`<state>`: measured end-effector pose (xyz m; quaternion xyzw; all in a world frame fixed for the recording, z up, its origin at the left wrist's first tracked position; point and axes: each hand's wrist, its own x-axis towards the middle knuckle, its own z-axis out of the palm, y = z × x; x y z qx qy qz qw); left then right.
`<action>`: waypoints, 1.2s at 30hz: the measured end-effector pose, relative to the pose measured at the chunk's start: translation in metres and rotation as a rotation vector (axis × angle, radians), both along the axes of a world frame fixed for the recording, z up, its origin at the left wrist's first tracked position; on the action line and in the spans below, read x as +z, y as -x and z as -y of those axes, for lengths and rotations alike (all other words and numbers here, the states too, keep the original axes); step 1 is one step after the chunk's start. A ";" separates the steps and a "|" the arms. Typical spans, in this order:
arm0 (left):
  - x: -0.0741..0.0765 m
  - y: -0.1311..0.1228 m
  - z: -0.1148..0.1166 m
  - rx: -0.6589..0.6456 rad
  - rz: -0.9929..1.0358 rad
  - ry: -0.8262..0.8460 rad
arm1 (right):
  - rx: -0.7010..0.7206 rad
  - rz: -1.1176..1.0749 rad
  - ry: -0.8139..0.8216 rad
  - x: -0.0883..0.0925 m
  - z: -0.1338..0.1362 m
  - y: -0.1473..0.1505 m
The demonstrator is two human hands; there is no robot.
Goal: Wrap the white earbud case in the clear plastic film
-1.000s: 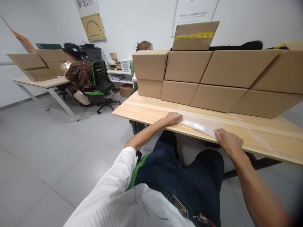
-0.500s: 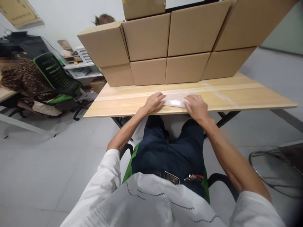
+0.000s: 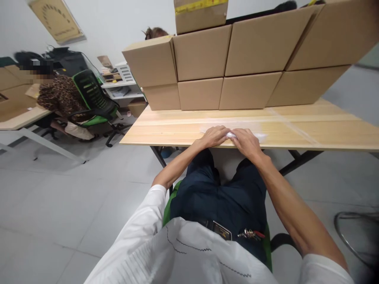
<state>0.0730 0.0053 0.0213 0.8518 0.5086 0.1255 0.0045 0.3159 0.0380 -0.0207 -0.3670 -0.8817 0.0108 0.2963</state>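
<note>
My left hand (image 3: 215,136) and my right hand (image 3: 246,142) meet near the front edge of the wooden table (image 3: 166,128). Their fingers are curled over a thin, see-through plastic film (image 3: 230,135), which bunches up whitish between the fingertips. More of the film lies flat on the wood behind and to the right of the hands. Whether it is a bag or a loose sheet, I cannot tell. Both hands partly cover it.
Cardboard boxes (image 3: 204,53) form a two-row wall along the table's back, with another box (image 3: 201,17) on top. At the left, a person in a leopard-print top (image 3: 62,94) sits by a green-black chair (image 3: 94,94). Another head shows behind the boxes.
My hands have come together from either side of the film, which was flat between them and is now bunched at the fingertips. The view has swung left.
</note>
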 end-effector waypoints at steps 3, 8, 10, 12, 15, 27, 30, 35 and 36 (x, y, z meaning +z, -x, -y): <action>0.000 -0.001 -0.001 -0.013 -0.036 0.007 | 0.006 0.013 0.000 -0.004 -0.007 -0.006; 0.003 -0.003 0.002 -0.023 -0.102 -0.029 | -0.003 0.054 0.032 -0.006 -0.017 -0.016; 0.004 -0.004 0.003 -0.021 -0.116 -0.038 | -0.008 0.061 0.038 -0.006 -0.020 -0.018; 0.005 -0.005 0.004 -0.015 -0.116 -0.041 | -0.017 0.073 0.049 -0.004 -0.022 -0.020; 0.006 -0.005 0.004 -0.020 -0.105 -0.047 | -0.041 0.098 0.098 0.000 -0.026 -0.022; 0.011 -0.007 -0.014 0.009 0.016 0.064 | -0.156 0.171 0.258 0.015 -0.059 -0.027; 0.008 -0.003 -0.021 0.013 0.080 0.093 | -0.157 0.142 0.284 0.008 -0.074 -0.030; 0.007 0.005 -0.032 0.026 0.153 0.161 | -0.211 0.144 0.372 0.003 -0.085 -0.029; 0.006 0.006 -0.035 0.028 0.170 0.173 | -0.239 0.167 0.390 0.003 -0.085 -0.028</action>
